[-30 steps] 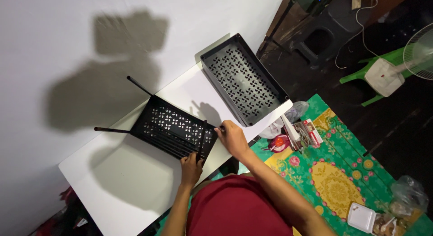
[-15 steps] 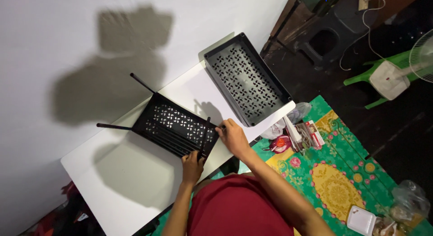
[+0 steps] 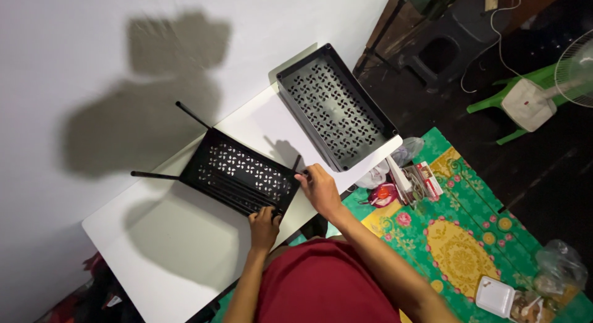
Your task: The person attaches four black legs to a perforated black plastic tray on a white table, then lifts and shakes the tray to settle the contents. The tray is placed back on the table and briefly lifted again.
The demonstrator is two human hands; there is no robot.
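A black perforated plastic tray (image 3: 238,173) with two thin black legs sticking out at its far side lies on the white table (image 3: 179,249). My left hand (image 3: 264,227) grips the tray's near corner. My right hand (image 3: 317,186) is closed on a thin black rod (image 3: 297,163) at the tray's right corner; the rod stands up from that corner. A second black perforated tray (image 3: 333,107) lies apart at the table's far right end, with neither hand on it.
A white wall runs along the table's far side. On the floor to the right lie a green patterned mat (image 3: 457,236), plastic bags and small packets (image 3: 401,178), a white food box (image 3: 494,296), a fan (image 3: 571,70) and a green chair (image 3: 506,100).
The rod in my right hand has shifted from lying across the tray's right end to the tray's right corner. My left hand has stayed on the near corner.
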